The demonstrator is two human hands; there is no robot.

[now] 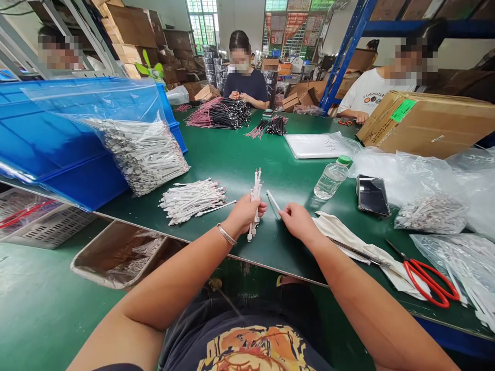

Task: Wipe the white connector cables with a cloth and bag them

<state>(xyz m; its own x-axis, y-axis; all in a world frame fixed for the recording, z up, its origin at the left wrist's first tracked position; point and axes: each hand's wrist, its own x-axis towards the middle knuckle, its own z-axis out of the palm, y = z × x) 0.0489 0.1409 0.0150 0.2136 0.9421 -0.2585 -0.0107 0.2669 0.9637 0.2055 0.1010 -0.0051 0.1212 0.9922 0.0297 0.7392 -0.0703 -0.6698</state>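
My left hand (244, 214) is closed around a small upright bundle of short white cables (257, 181), whose ends stick out above and below the fist. In my right hand (298, 220), a single white cable (273, 201) is pinched near one end, its other end pointing up and left toward the bundle. The two hands are apart, just over the table's near edge. Left of them lies a loose pile of similar white cables (193, 200) on the green table (228, 159). Behind that pile leans a clear plastic bag (145, 149) packed with more.
A water bottle (331, 178), a phone (373, 195), a white cloth (338, 229) and red-handled scissors (433, 281) lie right. Blue bins (77, 134) stand left, a carton (429, 123) at right. Across the table, a person (247, 82) handles black and pink wires (220, 112).
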